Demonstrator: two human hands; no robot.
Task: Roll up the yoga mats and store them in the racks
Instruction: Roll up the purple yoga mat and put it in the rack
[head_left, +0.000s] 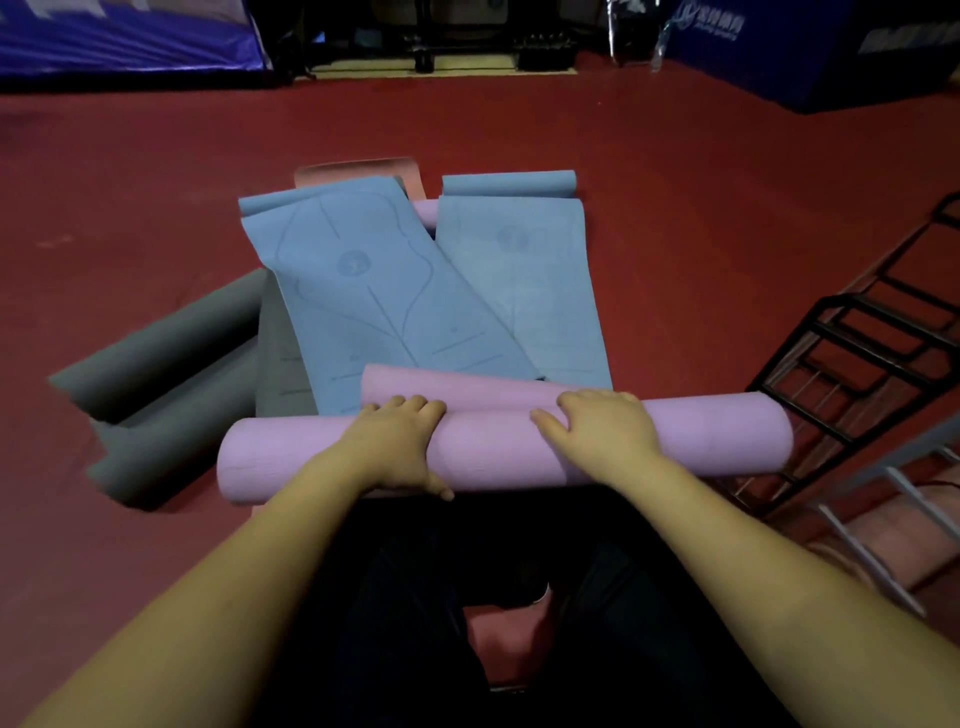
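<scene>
A pink yoga mat (498, 447), rolled into a thick tube, lies crosswise on the red floor just in front of my knees. A short unrolled flap of it sticks out behind the roll. My left hand (400, 447) grips the roll left of its middle, fingers curled over the top and thumb on the near side. My right hand (602, 431) grips it right of the middle, fingers over the far side. Beyond lie two flat blue mats (374, 291) (530, 275), overlapping each other.
A grey mat (171, 364), partly rolled at both ends, lies to the left. An orange mat (358, 174) peeks out behind the blue ones. A black wire rack (857, 364) stands at the right, with a silver rack (883, 493) nearer me. Blue banners line the far wall.
</scene>
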